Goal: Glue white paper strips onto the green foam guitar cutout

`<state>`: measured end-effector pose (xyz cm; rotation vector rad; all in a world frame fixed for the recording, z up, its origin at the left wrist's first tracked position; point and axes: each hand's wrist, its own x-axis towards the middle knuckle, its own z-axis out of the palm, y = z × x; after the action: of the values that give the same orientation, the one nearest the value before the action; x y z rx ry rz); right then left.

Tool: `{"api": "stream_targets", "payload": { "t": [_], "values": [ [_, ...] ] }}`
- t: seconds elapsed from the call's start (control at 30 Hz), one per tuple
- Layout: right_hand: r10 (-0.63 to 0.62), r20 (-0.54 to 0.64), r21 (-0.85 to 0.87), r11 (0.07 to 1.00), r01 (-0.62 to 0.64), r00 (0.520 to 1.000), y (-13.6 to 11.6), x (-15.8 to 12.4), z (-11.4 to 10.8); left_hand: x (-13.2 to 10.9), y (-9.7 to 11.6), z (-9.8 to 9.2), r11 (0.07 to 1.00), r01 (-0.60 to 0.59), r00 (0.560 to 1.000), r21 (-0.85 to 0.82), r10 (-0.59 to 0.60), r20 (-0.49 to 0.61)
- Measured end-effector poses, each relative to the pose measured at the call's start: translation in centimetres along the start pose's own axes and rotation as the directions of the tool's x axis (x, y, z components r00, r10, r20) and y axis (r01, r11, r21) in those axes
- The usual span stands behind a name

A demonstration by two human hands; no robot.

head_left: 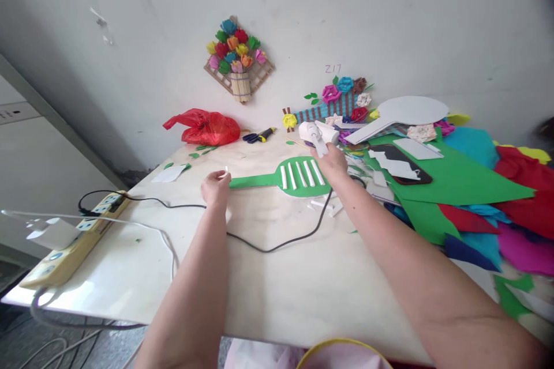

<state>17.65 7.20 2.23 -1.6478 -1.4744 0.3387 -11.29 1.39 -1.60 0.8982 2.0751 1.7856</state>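
Observation:
On the table lies a green paddle-shaped cutout (255, 181) with a white edge, its long handle pointing left. Several white paper strips (296, 175) sit slanted in a row across its rounded head. My left hand (216, 187), fingers pinched at the handle's left end, has a small white paper strip (227, 170) standing up between the fingertips. Above the right side of the rounded head, my right hand (332, 162) is wrapped round a white hot glue gun (319, 141). A black cord (277, 249) runs from near that hand across the table.
At the left edge lies a power strip (82, 242) with plugs and cables. Scissors (259, 136) and a red plastic bag (208, 127) are at the back. Coloured paper (459, 173), a phone (400, 165) and a white paddle-shaped cutout (407, 110) crowd the right. Loose white strips (324, 204) lie below the cutout.

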Motion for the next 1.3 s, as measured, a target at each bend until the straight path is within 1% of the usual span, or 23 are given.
{"api": "stream_targets", "payload": {
  "t": [0.1, 0.17, 0.2, 0.27, 0.37, 0.43, 0.53, 0.63, 0.73, 0.8, 0.9, 0.93, 0.97, 1.0, 1.07, 1.1, 1.17, 1.2, 1.23, 1.27, 1.3],
  "values": [
    [-0.042, 0.046, 0.195, 0.980, 0.032, 0.998, -1.1, -0.9, 0.5, 0.5, 0.5, -1.3, 0.977, -0.026, 0.999, 0.214, 0.035, -0.035],
    [-0.060, 0.098, 0.323, 0.946, 0.025, 0.993, -1.6, -1.6, 1.3, 0.4, 0.9, -1.7, 0.953, -0.039, 0.999, 0.301, 0.046, -0.016],
    [-0.065, 0.132, 0.377, 0.926, 0.011, 0.989, -1.9, -2.1, 1.7, 0.3, 1.0, -1.8, 0.943, -0.045, 0.999, 0.331, 0.048, -0.002],
    [-0.052, 0.211, 0.473, 0.879, -0.056, 0.976, -2.3, -3.0, 2.5, -0.1, 1.2, -1.6, 0.923, -0.067, 0.998, 0.380, 0.061, 0.028],
    [-0.064, 0.323, 0.591, 0.793, -0.148, 0.944, -3.0, -4.3, 3.3, -0.8, 1.2, -1.0, 0.877, -0.129, 0.992, 0.463, 0.114, 0.060],
    [-0.086, 0.361, 0.613, 0.772, -0.167, 0.929, -3.5, -4.8, 3.6, -1.1, 1.1, -0.6, 0.847, -0.178, 0.984, 0.501, 0.164, 0.072],
    [-0.085, 0.378, 0.627, 0.756, -0.188, 0.922, -4.2, -5.2, 4.1, -1.3, 1.0, 0.0, 0.804, -0.241, 0.970, 0.543, 0.223, 0.099],
    [-0.062, 0.399, 0.629, 0.744, -0.224, 0.915, -4.9, -5.1, 4.7, -1.2, 0.8, 0.4, 0.769, -0.269, 0.962, 0.580, 0.247, 0.119],
    [-0.067, 0.426, 0.628, 0.740, -0.242, 0.903, -5.5, -5.1, 5.6, -1.4, 0.8, 0.7, 0.747, -0.285, 0.956, 0.600, 0.266, 0.123],
    [-0.067, 0.431, 0.635, 0.731, -0.249, 0.900, -5.8, -5.2, 6.1, -1.7, 1.0, 0.9, 0.682, -0.291, 0.954, 0.671, 0.255, 0.155],
    [-0.054, 0.441, 0.638, 0.721, -0.271, 0.896, -6.1, -5.3, 6.8, -2.2, 1.7, 0.7, 0.516, -0.304, 0.952, 0.801, 0.195, 0.236],
    [-0.051, 0.443, 0.635, 0.722, -0.273, 0.895, -6.3, -5.4, 6.9, -2.2, 1.9, 0.6, 0.481, -0.300, 0.953, 0.823, 0.175, 0.245],
    [-0.051, 0.446, 0.631, 0.726, -0.273, 0.894, -6.4, -5.4, 7.0, -2.2, 2.1, 0.4, 0.467, -0.287, 0.958, 0.837, 0.161, 0.238],
    [-0.050, 0.448, 0.626, 0.730, -0.273, 0.892, -6.5, -5.4, 7.0, -2.1, 2.2, 0.1, 0.472, -0.268, 0.963, 0.840, 0.157, 0.218],
    [-0.053, 0.460, 0.620, 0.734, -0.278, 0.887, -6.7, -5.3, 7.1, -1.5, 2.1, -0.6, 0.516, -0.241, 0.969, 0.822, 0.172, 0.177],
    [-0.056, 0.469, 0.621, 0.731, -0.284, 0.881, -6.8, -5.3, 7.1, -1.0, 1.9, -1.0, 0.547, -0.260, 0.963, 0.796, 0.201, 0.176],
    [-0.070, 0.491, 0.636, 0.711, -0.301, 0.869, -6.7, -5.2, 7.2, -0.1, 1.2, -1.8, 0.605, -0.363, 0.931, 0.709, 0.276, 0.241],
    [-0.085, 0.501, 0.649, 0.696, -0.309, 0.861, -6.6, -5.2, 7.3, 0.4, 0.9, -2.2, 0.611, -0.436, 0.899, 0.660, 0.321, 0.297],
    [-0.104, 0.512, 0.662, 0.680, -0.315, 0.853, -6.4, -5.1, 7.3, 0.8, 0.5, -2.6, 0.604, -0.520, 0.854, 0.603, 0.359, 0.377],
    [-0.126, 0.525, 0.674, 0.665, -0.321, 0.842, -6.1, -5.1, 7.4, 1.1, 0.2, -2.8, 0.609, -0.560, 0.827, 0.562, 0.362, 0.431],
    [-0.147, 0.538, 0.683, 0.653, -0.327, 0.830, -5.8, -5.2, 7.5, 1.3, 0.0, -3.0, 0.620, -0.577, 0.809, 0.533, 0.341, 0.479]
  ]
}}
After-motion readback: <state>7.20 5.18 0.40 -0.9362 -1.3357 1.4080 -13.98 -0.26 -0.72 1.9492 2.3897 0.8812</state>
